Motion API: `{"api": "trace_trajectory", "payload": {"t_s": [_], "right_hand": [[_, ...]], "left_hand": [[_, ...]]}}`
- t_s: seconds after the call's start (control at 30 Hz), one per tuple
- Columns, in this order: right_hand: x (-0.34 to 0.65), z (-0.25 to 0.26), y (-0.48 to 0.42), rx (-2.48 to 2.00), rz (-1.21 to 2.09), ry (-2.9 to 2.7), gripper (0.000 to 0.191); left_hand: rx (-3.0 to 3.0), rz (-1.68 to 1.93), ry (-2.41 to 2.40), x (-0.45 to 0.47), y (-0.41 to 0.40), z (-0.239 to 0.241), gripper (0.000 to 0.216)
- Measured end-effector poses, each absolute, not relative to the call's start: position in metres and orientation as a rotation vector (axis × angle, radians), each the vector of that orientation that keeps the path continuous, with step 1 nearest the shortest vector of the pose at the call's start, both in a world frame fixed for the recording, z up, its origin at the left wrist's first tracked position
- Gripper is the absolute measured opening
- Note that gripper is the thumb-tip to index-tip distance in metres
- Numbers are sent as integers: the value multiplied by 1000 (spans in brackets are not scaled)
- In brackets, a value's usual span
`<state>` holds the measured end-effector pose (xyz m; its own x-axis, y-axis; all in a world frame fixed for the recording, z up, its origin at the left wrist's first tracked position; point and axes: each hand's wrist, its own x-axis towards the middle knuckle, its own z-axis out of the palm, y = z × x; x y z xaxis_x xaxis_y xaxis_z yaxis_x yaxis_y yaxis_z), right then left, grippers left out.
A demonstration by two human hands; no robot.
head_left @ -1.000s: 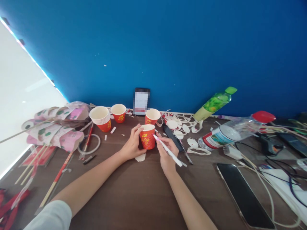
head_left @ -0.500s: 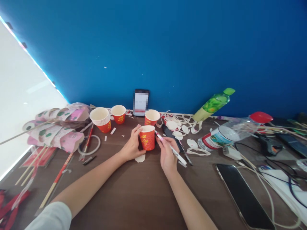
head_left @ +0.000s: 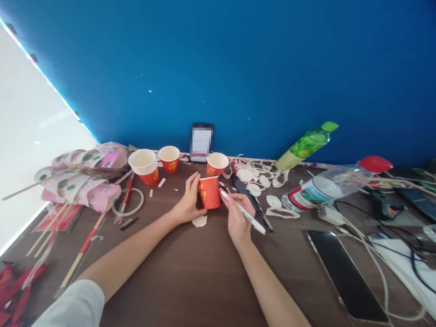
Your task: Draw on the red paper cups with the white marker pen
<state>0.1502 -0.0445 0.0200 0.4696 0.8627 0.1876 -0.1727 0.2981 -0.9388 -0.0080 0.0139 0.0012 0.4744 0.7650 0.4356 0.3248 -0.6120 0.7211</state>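
Note:
A red paper cup (head_left: 210,193) with yellow print tilts slightly, held just above or on the dark table. My left hand (head_left: 187,200) is closed on its left side, thumb near the base and fingers along the wall. A white marker pen (head_left: 252,219) with pink near its tip is gripped in my right hand (head_left: 238,215), the tip end close to the cup's right wall. Whether the tip touches the cup, I cannot tell. Beneath my left thumb lies a small cream paper piece (head_left: 200,221).
Behind stand another red cup (head_left: 217,164), a single cup (head_left: 169,159) and a cup stack (head_left: 143,168). A phone (head_left: 201,143) leans on the blue wall. Paper scraps (head_left: 254,177), a water bottle (head_left: 313,193) and a dark phone (head_left: 344,277) lie rightward; a tape ring (head_left: 140,204) lies left.
The held cup has turned and tilted, so its yellow print now sits farther left and its rim shows less. Both hands keep their grips. The view has shifted slightly.

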Motion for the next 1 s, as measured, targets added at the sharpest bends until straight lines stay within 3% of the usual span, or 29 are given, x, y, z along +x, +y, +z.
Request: {"api": "trace_trajectory", "payload": {"t_s": [0.17, 0.4, 0.6, 1.0], "right_hand": [[150, 18, -46, -1031, 806, -827, 19], [150, 20, -50, -981, 870, -894, 14], [148, 28, -57, -985, 860, -1068, 10], [145, 32, -57, -1085, 681, -1182, 16]], "left_hand": [[2172, 1020, 897, -7, 14, 1, 117], [2214, 1130, 790, -8, 20, -6, 98], [2169, 1131, 830, -9, 17, -1, 113], [2068, 1123, 847, -8, 19, -6, 105]]}}
